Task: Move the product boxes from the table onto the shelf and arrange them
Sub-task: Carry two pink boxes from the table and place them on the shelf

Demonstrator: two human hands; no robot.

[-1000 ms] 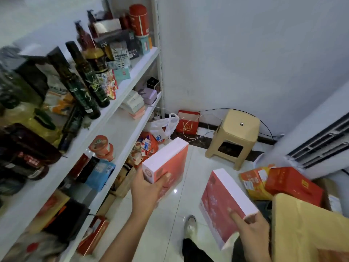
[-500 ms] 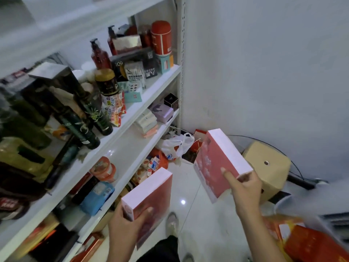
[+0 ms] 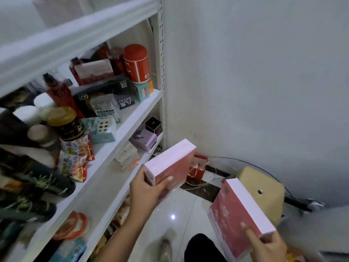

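I hold two flat red product boxes with white-pink edges. My left hand (image 3: 149, 190) grips one red box (image 3: 171, 163) by its near end, raised beside the front edge of the lower white shelf board (image 3: 105, 188), pointing toward the wall. My right hand (image 3: 268, 246) grips the second red box (image 3: 239, 218) from below at the lower right, over the tiled floor. The white shelf unit (image 3: 160, 76) fills the left side, with crowded boards above and below.
The middle board holds bottles (image 3: 43, 182), a jar, snack packs (image 3: 75, 159), dark boxes and a red canister (image 3: 137, 63). The lower board carries a lilac box (image 3: 144, 139) and small stacked boxes (image 3: 127, 157). A beige plastic stool (image 3: 264, 193) and a red bag (image 3: 196, 171) stand by the wall.
My left hand has lifted its box up and rightward to the lower shelf's edge. My right hand has dropped its box lower and to the right. The view has tilted upward.
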